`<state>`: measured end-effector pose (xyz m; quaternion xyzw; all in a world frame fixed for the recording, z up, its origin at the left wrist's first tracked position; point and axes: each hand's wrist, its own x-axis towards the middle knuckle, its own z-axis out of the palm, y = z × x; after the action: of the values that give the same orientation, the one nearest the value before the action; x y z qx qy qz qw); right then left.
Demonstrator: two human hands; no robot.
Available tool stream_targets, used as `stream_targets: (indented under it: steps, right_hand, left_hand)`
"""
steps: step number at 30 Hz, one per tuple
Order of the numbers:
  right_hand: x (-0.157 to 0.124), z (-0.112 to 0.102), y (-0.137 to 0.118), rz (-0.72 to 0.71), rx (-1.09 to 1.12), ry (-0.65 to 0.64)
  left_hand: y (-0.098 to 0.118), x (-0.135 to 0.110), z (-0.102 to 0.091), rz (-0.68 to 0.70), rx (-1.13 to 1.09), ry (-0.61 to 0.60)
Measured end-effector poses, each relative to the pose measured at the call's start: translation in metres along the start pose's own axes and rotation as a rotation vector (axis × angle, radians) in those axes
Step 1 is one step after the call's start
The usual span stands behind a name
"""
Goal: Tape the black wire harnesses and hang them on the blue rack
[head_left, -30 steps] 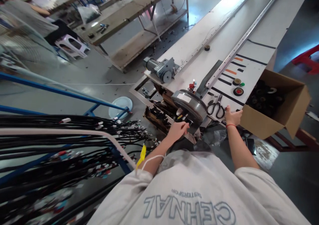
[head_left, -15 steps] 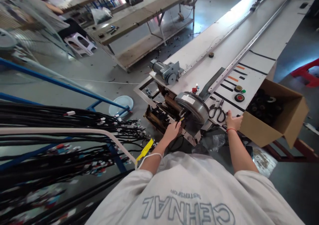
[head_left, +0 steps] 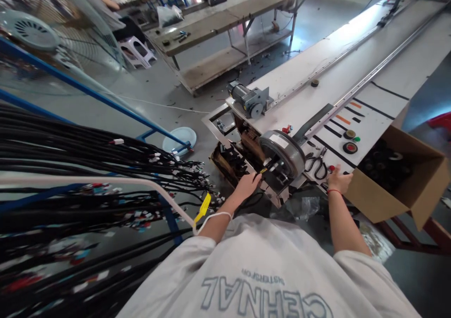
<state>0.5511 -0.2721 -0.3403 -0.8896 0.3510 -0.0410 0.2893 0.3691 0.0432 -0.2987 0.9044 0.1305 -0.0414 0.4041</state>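
A round grey motor wheel (head_left: 283,151) stands at the near end of a long white workbench (head_left: 317,92). My left hand (head_left: 248,184) is closed around a black and yellow cable end just below the wheel. My right hand (head_left: 338,179) rests with fingers spread on the bench edge, beside black scissors (head_left: 319,164) and a cardboard box (head_left: 405,186) of dark tape rolls. A white cord with a yellow tag (head_left: 204,205) hangs from my left arm.
A rack of black wire harnesses (head_left: 88,177) on a blue frame fills the left. A white bowl (head_left: 179,137) lies on the floor. A grey motor unit (head_left: 248,99) sits on the bench. Another bench (head_left: 232,17), a white stool (head_left: 136,50) and a fan (head_left: 30,29) stand behind.
The view has swung up and right. My left hand has moved slightly left below the wheel, still gripping the cable. My right hand stays at the bench edge.
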Motion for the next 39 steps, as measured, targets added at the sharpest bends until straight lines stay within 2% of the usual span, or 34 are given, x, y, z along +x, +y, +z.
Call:
stream_targets:
  steps: [5, 8, 17, 22, 28, 31, 33, 35, 37, 39]
  right_hand:
    - [0.003, 0.001, 0.003, -0.029, 0.010, -0.007]
    - [0.005, 0.004, 0.006, -0.028, 0.006, -0.009]
    - [0.004, 0.003, 0.005, -0.019, 0.004, 0.004]
    - [0.003, 0.002, 0.004, -0.019, 0.003, 0.004]
    - [0.004, 0.004, 0.004, 0.000, 0.036, 0.006]
    - [0.006, 0.005, 0.005, -0.007, 0.049, 0.005]
    - [0.007, 0.005, 0.006, -0.013, 0.056, 0.004]
    - [0.007, 0.006, 0.007, -0.012, 0.066, 0.005]
    - [0.006, 0.006, 0.007, -0.016, 0.074, 0.011]
    - [0.006, 0.005, 0.007, -0.030, 0.080, 0.014]
  left_hand:
    - [-0.026, -0.017, -0.003, -0.022, -0.282, -0.078]
    - [-0.038, -0.023, -0.001, -0.058, -0.353, -0.099]
    - [-0.007, 0.005, 0.012, -0.022, -0.293, -0.003]
    - [-0.008, 0.011, 0.019, -0.030, -0.275, 0.017]
    - [-0.007, 0.007, 0.023, -0.077, -0.397, -0.024]
    - [-0.019, 0.001, 0.018, -0.055, -0.416, -0.156]
    - [-0.033, -0.007, 0.014, -0.051, -0.387, -0.292]
    - [-0.050, -0.019, 0.013, -0.090, -0.320, -0.360]
    - [-0.066, -0.034, 0.015, -0.136, -0.257, -0.316]
    - [-0.077, -0.048, 0.018, -0.152, -0.246, -0.218]
